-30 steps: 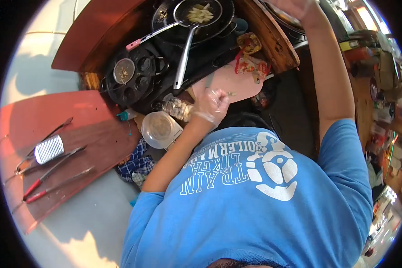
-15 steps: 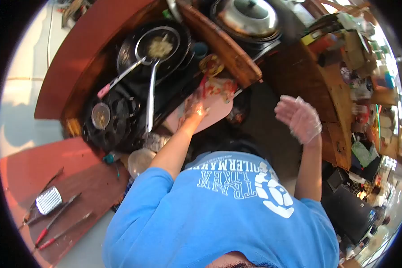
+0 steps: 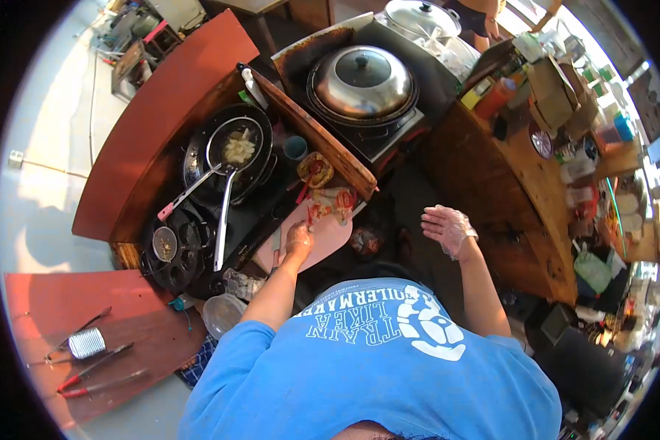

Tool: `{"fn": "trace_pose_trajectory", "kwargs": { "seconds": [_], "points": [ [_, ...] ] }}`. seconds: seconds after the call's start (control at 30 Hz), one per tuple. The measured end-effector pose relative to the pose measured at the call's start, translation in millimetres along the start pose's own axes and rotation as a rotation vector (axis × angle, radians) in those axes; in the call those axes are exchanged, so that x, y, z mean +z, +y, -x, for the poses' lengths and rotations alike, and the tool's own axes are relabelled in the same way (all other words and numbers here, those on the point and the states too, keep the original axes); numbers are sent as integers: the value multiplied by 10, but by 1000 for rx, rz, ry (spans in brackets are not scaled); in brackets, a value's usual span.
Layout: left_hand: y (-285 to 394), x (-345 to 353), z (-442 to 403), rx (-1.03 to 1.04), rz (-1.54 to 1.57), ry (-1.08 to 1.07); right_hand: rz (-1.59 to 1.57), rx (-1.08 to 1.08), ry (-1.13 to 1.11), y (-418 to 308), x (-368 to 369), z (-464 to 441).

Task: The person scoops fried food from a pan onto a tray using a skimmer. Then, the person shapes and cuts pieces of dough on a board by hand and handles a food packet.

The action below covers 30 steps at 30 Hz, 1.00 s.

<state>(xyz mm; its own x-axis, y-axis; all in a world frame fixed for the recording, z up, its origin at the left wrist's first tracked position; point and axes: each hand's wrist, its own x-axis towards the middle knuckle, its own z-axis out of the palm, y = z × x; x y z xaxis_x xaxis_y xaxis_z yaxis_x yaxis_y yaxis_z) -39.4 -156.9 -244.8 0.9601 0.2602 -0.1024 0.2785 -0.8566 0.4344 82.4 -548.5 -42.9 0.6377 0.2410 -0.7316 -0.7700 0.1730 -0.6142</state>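
Observation:
My left hand (image 3: 298, 241) is over the pink cutting board (image 3: 330, 243); its fingers are too small and turned away to show a grip. Just beyond it on the board lies a plastic packet with red and orange print (image 3: 331, 205). A small bowl of reddish sauce (image 3: 315, 170) stands past the packet, with a red-handled utensil (image 3: 303, 192) beside it. My right hand (image 3: 449, 230), in a clear plastic glove, is raised away from the board, palm showing and fingers stretched out, with nothing in it.
At left, a strainer (image 3: 239, 147) of pale food pieces rests over a black wok (image 3: 194, 167), near a round-hollowed pan (image 3: 185, 249). A lidded pot (image 3: 363, 77) sits on a stove beyond the wooden divider (image 3: 323, 132). Tongs (image 3: 99, 367) lie on the red board.
The view has tilted, so the counter things sit lower in it. My left hand stays by the board near the packet. My right hand remains raised and gloved, a little lower in view.

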Motion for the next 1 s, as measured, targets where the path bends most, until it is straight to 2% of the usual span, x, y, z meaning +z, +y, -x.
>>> {"fn": "trace_pose_trajectory", "kwargs": {
  "seconds": [0.07,0.2,0.27,0.3,0.4,0.43,0.47,0.5,0.53,0.57,0.6,0.63,0.67,0.7,0.73,0.77,0.8,0.87,0.93,0.97,1.0],
  "points": [
    [117,28,23,-333,89,3,186,30,-52,-117,-37,-377],
    [272,-71,144,-477,130,-24,461,80,-78,-354,-159,-1230],
    [386,-72,306,-745,251,129,497,112,-157,-454,-262,-1594],
    [446,-102,388,-788,247,161,535,111,-168,-520,-278,-1721],
    [790,-310,593,-776,695,403,655,110,-198,-641,-302,-2160],
    [1003,-514,668,-635,793,551,717,116,-197,-665,-378,-2297],
    [1092,-698,702,-702,851,581,772,116,-181,-668,-445,-2400],
    [1166,-916,700,-755,917,600,1498,-366,-387,-635,-509,-2522],
    [1457,-1281,727,-669,653,651,2187,-909,-553,-695,-636,-2595],
    [1664,-1642,720,-567,402,696,2102,-854,-535,-726,-637,-2415],
    [1456,-1739,684,-638,192,642,1949,-445,-479,-654,-685,-2493],
    [1694,-2074,530,-592,166,692,1946,-154,-399,-950,-454,-2023],
    [1525,-2176,404,-584,240,666,1907,-328,-526,-685,-819,-2355],
    [1726,-2507,268,-529,244,549,1870,-355,-413,-939,-717,-1833],
    [1843,-2702,104,-581,84,524,1847,-225,-390,-1138,-606,-1503],
    [1627,-2774,-59,-574,-12,499,1931,-242,-479,-1051,-692,-1563],
    [1265,-2744,-208,-448,-234,550,2059,-431,-574,-1010,-775,-1527],
    [504,-2709,-543,-330,-357,509,1942,-371,-445,-940,-1003,-1318],
    [-347,-2594,-886,-306,-411,486,1639,-414,-161,-869,-1243,-1068],
    [-499,-2494,-1094,-341,-465,476,1607,-417,-108,-742,-1425,-1091],
    [292,-2651,-1011,-356,-379,426,1594,-414,-69,-623,-1676,-1047]
  ]
}}
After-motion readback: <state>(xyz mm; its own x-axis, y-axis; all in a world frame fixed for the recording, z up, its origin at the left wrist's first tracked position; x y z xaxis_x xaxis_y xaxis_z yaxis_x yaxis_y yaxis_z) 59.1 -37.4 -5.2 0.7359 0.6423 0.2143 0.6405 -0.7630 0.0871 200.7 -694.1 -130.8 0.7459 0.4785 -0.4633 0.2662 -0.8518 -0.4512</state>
